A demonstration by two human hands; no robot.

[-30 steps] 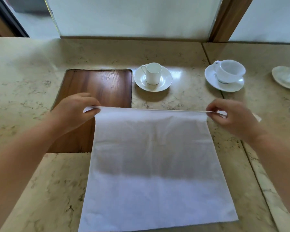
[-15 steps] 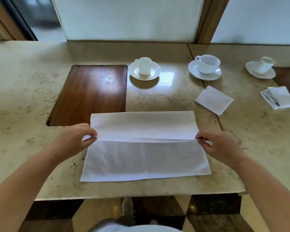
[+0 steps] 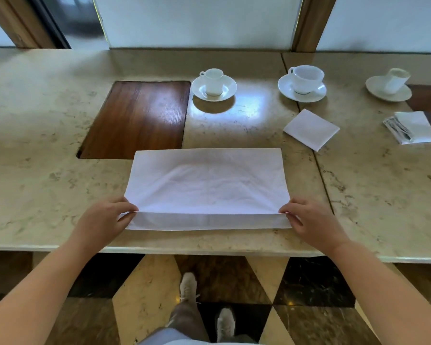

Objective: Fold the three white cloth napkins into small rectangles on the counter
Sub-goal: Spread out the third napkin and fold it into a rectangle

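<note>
Head view: two hands, left hand and right hand, pinch one half-folded napkin with curled fingers; two folded napkins and three cups lie beyond it.

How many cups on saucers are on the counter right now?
3, all along the far side: a small cup beside the wooden inset, a wider cup right of it, and a blurred cup near the right edge.
</note>
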